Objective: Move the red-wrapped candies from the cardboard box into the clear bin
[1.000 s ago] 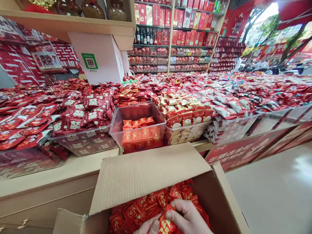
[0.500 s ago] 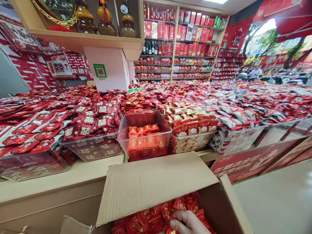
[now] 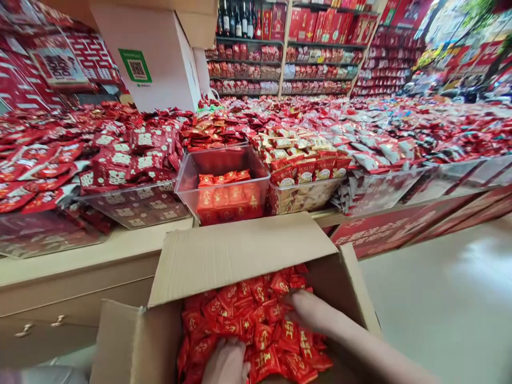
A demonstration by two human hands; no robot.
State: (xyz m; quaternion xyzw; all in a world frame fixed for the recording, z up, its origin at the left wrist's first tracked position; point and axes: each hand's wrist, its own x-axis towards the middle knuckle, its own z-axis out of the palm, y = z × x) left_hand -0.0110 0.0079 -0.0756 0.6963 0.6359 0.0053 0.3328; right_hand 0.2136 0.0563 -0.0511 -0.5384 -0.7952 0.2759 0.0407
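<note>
An open cardboard box (image 3: 236, 256) holds a heap of small red packets with gold lettering (image 3: 264, 336). Low in the box, my left hand (image 3: 226, 364) touches the packets, its fingers pointing into the heap and partly hidden. Reaching in from the right, my right hand (image 3: 302, 308) is at the far right part of the heap; it is blurred, and its fingertips are lost among the packets. Whether either hand grips a packet cannot be seen. Behind the box, a clear plastic bin (image 3: 224, 197) is partly filled with similar red packets.
Neighbouring bins hold maroon packets (image 3: 128, 154) and durian-labelled packets (image 3: 312, 170). A counter ledge (image 3: 132, 240) runs under the bins, with drawers (image 3: 80, 298) below. Stocked shelves (image 3: 284, 58) stand behind; the pale floor (image 3: 436, 298) lies to the right.
The view has tilted down, showing more of the box's inside. My right hand, earlier with fingers closed at a red packet, has shifted across the heap. My left hand has come into clear view.
</note>
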